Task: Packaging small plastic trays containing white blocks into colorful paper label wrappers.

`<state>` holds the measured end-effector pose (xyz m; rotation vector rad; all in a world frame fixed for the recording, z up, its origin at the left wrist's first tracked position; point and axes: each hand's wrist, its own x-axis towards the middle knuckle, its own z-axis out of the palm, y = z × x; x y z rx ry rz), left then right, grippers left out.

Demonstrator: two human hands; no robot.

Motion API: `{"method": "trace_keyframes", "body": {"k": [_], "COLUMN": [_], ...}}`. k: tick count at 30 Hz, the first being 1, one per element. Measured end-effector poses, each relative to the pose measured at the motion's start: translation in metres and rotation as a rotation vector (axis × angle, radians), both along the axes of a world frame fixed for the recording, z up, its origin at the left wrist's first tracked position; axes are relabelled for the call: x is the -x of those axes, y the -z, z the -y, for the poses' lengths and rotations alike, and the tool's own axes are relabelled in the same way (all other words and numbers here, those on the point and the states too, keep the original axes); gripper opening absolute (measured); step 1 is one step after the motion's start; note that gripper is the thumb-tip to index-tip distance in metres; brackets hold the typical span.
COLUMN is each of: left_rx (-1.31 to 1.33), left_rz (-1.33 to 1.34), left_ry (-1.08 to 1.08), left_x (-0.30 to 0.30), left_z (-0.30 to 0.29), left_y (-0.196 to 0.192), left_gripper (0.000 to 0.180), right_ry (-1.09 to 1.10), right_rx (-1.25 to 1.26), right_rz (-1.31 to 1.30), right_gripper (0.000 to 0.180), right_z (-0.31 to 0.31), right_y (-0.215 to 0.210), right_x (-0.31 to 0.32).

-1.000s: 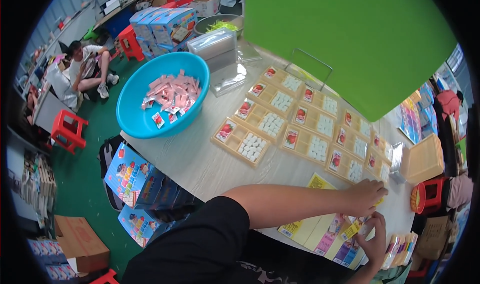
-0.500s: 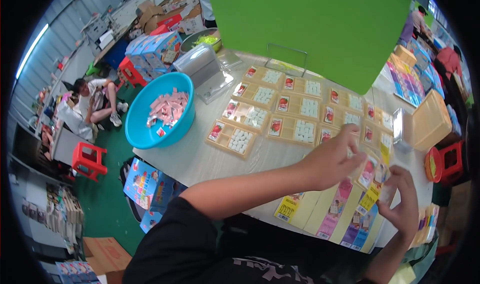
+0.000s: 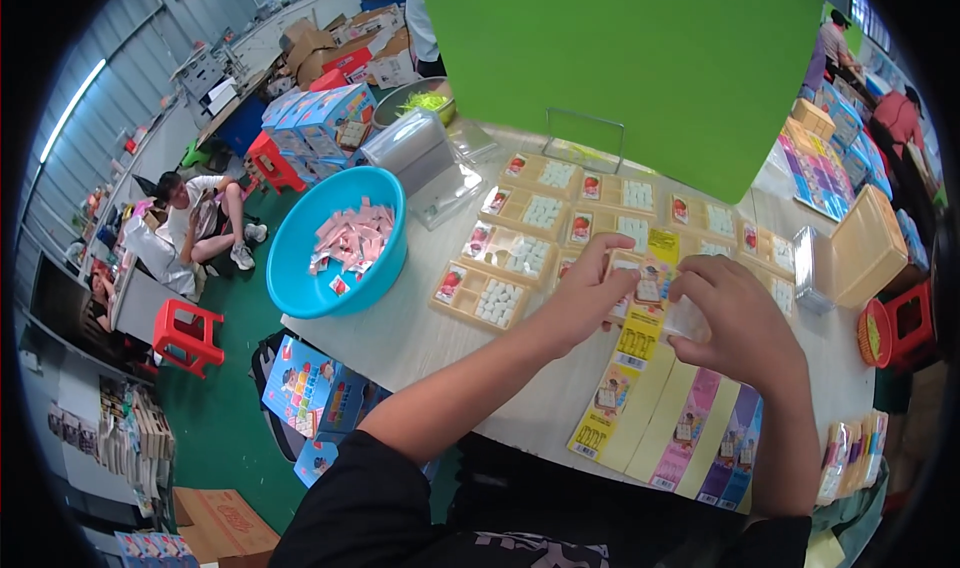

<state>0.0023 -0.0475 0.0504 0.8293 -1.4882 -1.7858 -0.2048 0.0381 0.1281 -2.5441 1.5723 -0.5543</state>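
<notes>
A pale tan plastic tray [image 3: 686, 322] is held between my hands, with a yellow printed card strip [image 3: 652, 286] lying across its middle. My left hand [image 3: 585, 303] grips the tray's left end, thumb on top. On the other side, my right hand [image 3: 745, 318] curls its fingers and thumb around the right end, hiding much of it. Below the hands, printed card strips in yellow, pink and purple [image 3: 690, 423] lie in overlapping rows. Beyond them sit rows of similar compartment trays [image 3: 482, 294] holding white pieces and strawberry-picture packets.
A blue basin [image 3: 392, 243] of pink packets stands at the table's left, beside clear plastic covers [image 3: 412, 148]. A green board [image 3: 620, 68] rises behind the trays. At the right are stacked clear covers [image 3: 815, 268] and tan trays [image 3: 868, 243]. A person [image 3: 205, 218] sits at far left.
Both hands have moved left with the tray, which now lies more level in front of me. My left hand has closed on its end, and the yellow strip now shows across it.
</notes>
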Motion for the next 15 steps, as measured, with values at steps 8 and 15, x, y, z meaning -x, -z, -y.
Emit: {"method": "trace_keyframes", "body": {"k": [8, 15], "left_rx": [0.059, 0.074], "left_rz": [-0.034, -0.078], "left_ry": [-0.119, -0.002], "left_x": [-0.012, -0.012], "left_z": [0.022, 0.008], "left_y": [0.02, 0.022], "left_gripper": [0.045, 0.044], "right_ry": [-0.019, 0.125], "right_rx": [-0.066, -0.025], "right_rz": [0.018, 0.281], "right_gripper": [0.038, 0.027], "right_z": [0.029, 0.045], "right_y": [0.004, 0.002], "right_x": [-0.016, 0.018]}}
